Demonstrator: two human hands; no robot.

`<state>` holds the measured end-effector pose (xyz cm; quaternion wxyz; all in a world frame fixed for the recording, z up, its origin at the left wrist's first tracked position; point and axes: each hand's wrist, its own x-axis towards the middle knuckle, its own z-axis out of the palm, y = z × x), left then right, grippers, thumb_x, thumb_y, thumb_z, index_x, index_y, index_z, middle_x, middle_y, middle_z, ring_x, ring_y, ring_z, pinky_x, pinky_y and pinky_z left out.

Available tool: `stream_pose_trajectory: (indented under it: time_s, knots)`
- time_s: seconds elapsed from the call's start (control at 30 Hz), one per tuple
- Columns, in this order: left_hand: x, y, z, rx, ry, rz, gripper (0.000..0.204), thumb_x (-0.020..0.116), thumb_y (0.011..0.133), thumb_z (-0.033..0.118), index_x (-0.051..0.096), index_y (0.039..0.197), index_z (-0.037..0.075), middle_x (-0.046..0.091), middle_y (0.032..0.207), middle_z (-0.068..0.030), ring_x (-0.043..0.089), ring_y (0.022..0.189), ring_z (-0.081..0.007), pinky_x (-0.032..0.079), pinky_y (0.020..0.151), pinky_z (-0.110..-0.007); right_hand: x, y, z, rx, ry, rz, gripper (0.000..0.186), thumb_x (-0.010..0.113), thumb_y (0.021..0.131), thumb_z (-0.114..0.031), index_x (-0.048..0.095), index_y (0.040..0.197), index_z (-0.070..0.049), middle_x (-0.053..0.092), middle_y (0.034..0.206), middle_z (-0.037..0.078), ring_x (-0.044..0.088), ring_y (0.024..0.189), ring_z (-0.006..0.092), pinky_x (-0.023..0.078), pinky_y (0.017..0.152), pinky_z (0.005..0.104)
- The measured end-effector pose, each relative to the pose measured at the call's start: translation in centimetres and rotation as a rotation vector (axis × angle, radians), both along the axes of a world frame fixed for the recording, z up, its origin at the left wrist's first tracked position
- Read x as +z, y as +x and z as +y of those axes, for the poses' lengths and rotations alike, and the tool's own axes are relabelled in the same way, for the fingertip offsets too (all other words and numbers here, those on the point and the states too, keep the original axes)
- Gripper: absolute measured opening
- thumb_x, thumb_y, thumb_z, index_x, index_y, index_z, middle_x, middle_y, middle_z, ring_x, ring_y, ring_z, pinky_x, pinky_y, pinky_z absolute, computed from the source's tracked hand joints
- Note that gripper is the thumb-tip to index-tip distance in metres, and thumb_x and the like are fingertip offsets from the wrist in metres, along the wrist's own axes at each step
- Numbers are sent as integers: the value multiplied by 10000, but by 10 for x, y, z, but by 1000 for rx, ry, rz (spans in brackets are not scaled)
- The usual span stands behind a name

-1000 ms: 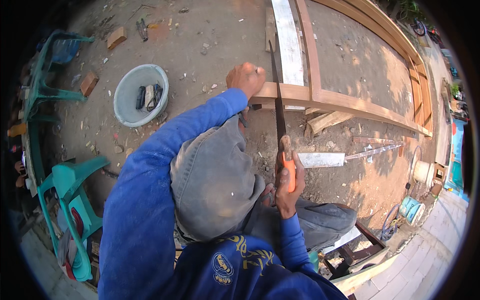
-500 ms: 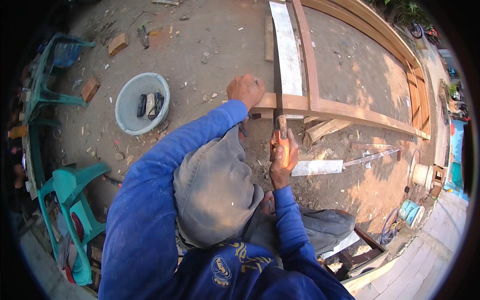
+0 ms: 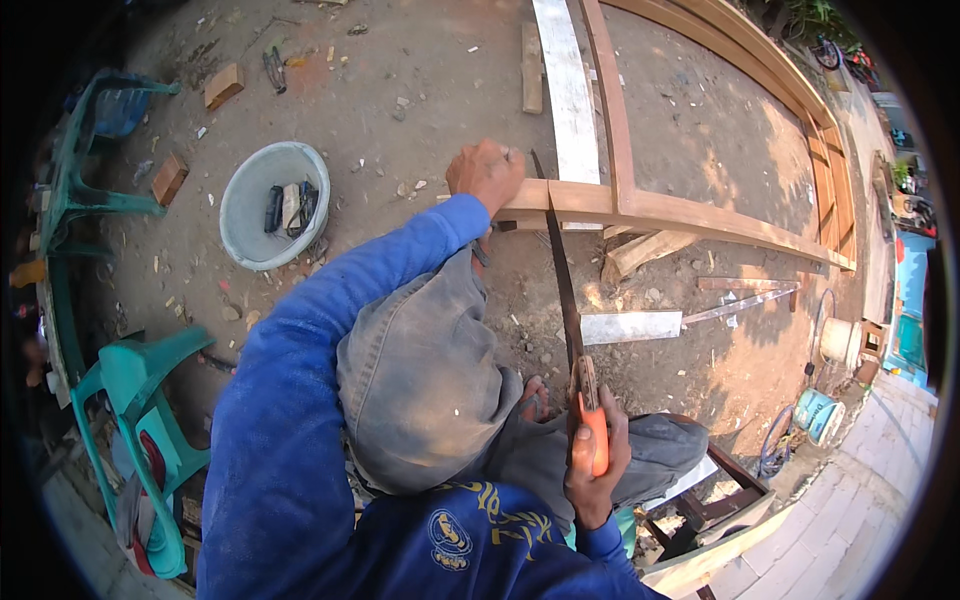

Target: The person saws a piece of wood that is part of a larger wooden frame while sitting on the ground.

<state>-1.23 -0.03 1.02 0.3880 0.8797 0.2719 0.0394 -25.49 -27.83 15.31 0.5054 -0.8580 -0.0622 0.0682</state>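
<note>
One saw [image 3: 566, 290] is sitting in a cut across the beam [image 3: 700, 212]; the right hand [image 3: 595, 490] is gripping its handle [image 3: 594, 430], the left hand [image 3: 487, 172] curling its fingers over the beam's end.

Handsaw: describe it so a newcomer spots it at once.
Find the large wooden frame and follow its near rail leftward. The handsaw crosses that rail, its long dark blade tapering away. Its orange handle sets it apart from the white strips nearby.
</note>
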Motion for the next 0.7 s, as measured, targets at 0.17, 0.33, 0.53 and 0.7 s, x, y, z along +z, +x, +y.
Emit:
stream_pose_trajectory:
  time_s: [0.17, 0.33, 0.53, 0.7]
  knots:
    - [-7, 11, -18, -35, 44, 22, 387, 567, 874, 404, 794, 944, 98, 724, 972, -269, 693, 958, -484, 556, 881, -521, -69, 159, 72, -25, 73, -113, 413, 590, 1023, -145, 545, 1386, 46, 678, 1181, 185, 643, 1037, 215, 504, 929, 336]
    - [-16, 3, 2, 6, 19, 38, 400, 567, 875, 410, 792, 957, 90, 722, 987, -273, 692, 963, -487, 556, 883, -521, -25, 64, 32, -10, 0, -10, 452, 575, 1021, -168, 520, 1409, 58, 674, 1196, 207, 648, 1102, 253, 492, 989, 363]
    - [-3, -4, 9, 7, 11, 67, 407, 595, 872, 404, 792, 966, 61, 730, 999, -273, 700, 965, -480, 561, 891, -520, 9, -18, -4, -12, -93, 35, 554, 553, 1030, -301, 516, 1419, 93, 636, 1295, 231, 616, 1198, 274, 451, 1051, 407]
    - [-7, 22, -17, -38, 63, 52, 399, 604, 883, 391, 797, 984, 56, 735, 996, -275, 706, 972, -480, 563, 912, -515, -87, 159, 72, -52, 111, -230, 390, 590, 1017, -125, 555, 1368, 41, 683, 1197, 201, 665, 1012, 259, 516, 913, 359]
